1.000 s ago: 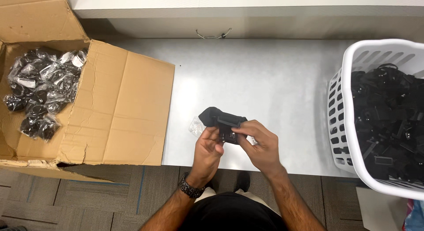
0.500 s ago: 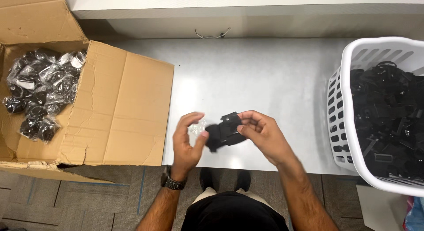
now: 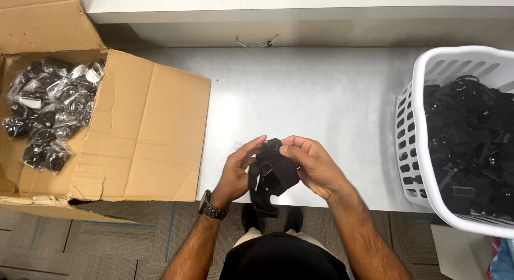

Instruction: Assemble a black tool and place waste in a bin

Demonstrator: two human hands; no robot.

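Both hands meet over the near edge of the pale grey tabletop (image 3: pixel 321 92). The left hand (image 3: pixel 235 173) pinches the top of a small black strap-and-buckle piece (image 3: pixel 274 173) with curled fingers, and the right hand (image 3: pixel 316 167) grips the same piece from the other side. At left sits an open brown cardboard box (image 3: pixel 144 135) of clear-bagged black parts (image 3: pixel 45 111); at right, a white plastic laundry basket (image 3: pixel 409 135) full of unwrapped black parts (image 3: pixel 471 141).

Grey worktable (image 3: pixel 321 92) under even overhead light.
A pale shelf (image 3: pixel 300 4) runs along its far edge; grey carpet tiles (image 3: pixel 107 242) with thin blue lines cover the near floor.
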